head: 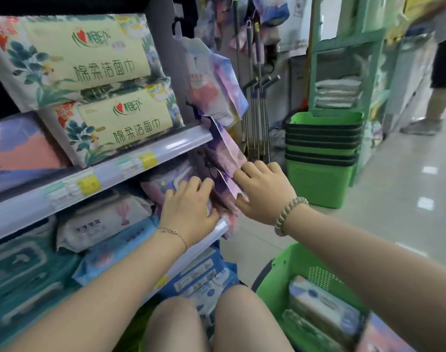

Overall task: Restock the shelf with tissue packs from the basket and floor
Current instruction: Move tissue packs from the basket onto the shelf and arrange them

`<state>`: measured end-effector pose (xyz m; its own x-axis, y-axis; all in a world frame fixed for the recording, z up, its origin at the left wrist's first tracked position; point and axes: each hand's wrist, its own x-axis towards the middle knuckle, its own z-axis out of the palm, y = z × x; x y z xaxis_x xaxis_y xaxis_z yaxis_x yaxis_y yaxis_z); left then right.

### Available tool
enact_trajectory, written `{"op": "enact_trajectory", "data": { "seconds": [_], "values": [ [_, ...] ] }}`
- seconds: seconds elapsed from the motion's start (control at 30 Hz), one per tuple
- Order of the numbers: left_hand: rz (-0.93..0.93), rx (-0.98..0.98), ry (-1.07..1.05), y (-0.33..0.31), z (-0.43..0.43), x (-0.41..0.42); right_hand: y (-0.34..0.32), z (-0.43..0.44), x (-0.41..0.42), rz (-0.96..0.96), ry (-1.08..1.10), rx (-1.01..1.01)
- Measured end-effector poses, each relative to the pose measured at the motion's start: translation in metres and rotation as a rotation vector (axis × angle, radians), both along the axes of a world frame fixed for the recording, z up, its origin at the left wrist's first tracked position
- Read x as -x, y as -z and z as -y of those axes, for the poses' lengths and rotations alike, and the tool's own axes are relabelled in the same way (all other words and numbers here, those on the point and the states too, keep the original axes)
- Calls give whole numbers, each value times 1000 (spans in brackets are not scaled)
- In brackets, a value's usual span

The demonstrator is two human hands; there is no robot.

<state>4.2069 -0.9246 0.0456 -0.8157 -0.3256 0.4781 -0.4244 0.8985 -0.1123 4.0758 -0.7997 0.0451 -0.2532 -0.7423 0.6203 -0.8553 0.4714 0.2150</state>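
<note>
Both hands, left [188, 204] and right [265, 191], press purple tissue packs [224, 171] onto the shelf [130, 161].

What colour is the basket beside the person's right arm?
Bright green basket, seen best in the head view, with tissue packs inside.

A pile of green baskets [323, 158] is sitting on the shiny floor [407, 194] past the end of the aisle. Some mops with long metal poles [258, 118] are leaning just beside it. Folded white cloths [337, 94] are lying on a green rack [348, 44]. Someone's leg [437, 97] is standing far off.
</note>
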Motion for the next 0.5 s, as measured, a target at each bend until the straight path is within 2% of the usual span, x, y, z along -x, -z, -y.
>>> {"op": "enact_trajectory", "data": {
  "seconds": [0.5],
  "values": [
    [299,-233,213,107,-81,103,114,-97,67,255,291,-125]
  ]
}}
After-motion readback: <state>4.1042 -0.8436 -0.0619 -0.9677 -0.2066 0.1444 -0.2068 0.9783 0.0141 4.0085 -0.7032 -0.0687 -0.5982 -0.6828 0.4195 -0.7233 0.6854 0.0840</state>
